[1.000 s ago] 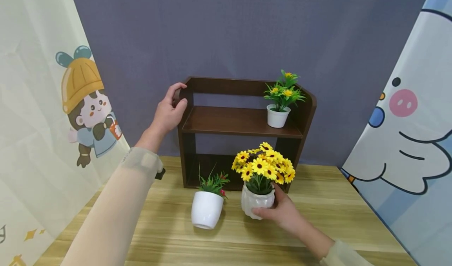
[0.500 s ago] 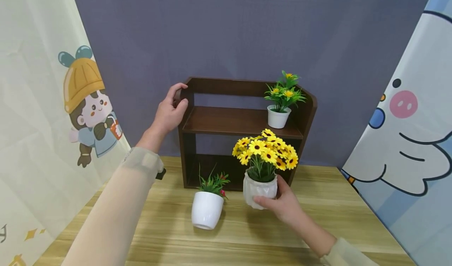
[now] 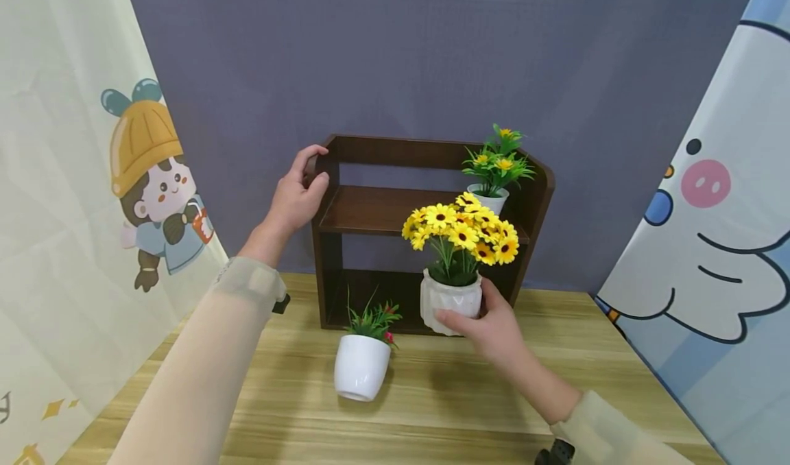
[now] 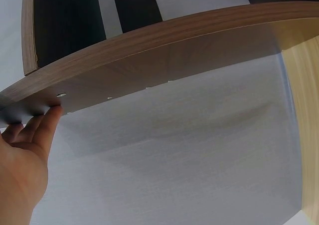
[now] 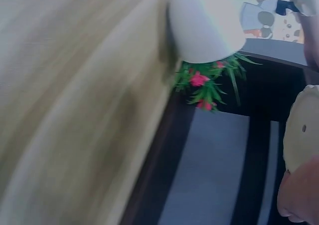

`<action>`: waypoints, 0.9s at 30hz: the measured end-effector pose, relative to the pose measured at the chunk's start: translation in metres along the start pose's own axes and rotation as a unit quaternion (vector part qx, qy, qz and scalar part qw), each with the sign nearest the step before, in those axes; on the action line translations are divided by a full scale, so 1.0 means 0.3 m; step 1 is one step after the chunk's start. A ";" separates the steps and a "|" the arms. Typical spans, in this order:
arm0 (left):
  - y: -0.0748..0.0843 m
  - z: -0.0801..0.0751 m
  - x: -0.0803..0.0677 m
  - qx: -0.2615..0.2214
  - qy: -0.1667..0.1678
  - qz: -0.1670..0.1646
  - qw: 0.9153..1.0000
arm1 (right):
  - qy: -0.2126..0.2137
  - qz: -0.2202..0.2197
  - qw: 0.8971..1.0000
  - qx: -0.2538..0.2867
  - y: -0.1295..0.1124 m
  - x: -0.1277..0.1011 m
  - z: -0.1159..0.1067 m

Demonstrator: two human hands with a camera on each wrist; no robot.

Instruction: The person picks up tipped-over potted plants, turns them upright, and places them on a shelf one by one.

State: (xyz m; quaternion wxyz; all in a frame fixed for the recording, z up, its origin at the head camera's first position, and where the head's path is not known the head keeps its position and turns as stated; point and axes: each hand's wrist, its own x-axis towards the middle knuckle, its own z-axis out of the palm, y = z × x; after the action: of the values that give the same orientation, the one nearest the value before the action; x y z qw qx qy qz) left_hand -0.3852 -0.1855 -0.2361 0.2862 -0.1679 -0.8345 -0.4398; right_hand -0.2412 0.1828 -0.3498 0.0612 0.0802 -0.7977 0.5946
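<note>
Head view: right hand (image 3: 494,328) curled round the ribbed white pot of yellow daisies (image 3: 450,300), held clear of the bench (image 3: 432,410), in front of the dark wooden shelf unit (image 3: 426,211) and just below its upper board. Left hand (image 3: 296,194) clasped on the top left corner of the unit's side panel — steadying it, by the look. Small white pot with red buds (image 3: 362,365) standing on the bench; small pot of yellow flowers (image 3: 490,177) on the upper board at the right.

Left wrist view: fingers (image 4: 47,127) pressed against the panel edge (image 4: 149,70).

Right wrist view: blurred; pot base (image 5: 303,127) above the palm.

Step in hand, probably: lifting towards the upper board. Next — more height, then forward, keeping blooms off the small pot.
</note>
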 end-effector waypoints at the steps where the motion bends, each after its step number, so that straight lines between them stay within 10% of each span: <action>1: 0.000 -0.001 0.000 0.000 0.000 0.000 1.000 | 0.000 -0.002 1.000 0.000 -0.011 0.007 -0.001; 27: -0.007 -0.005 0.002 -0.001 0.005 0.004 1.000 | 0.049 -0.047 0.998 -0.015 -0.232 0.200 0.024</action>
State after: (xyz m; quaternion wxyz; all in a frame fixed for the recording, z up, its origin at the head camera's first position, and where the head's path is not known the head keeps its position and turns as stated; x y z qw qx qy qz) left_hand -0.3864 -0.1878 -0.2363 0.2922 -0.1697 -0.8317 -0.4406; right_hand -0.2861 0.1532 -0.2750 0.1298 0.0875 -0.7979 0.5822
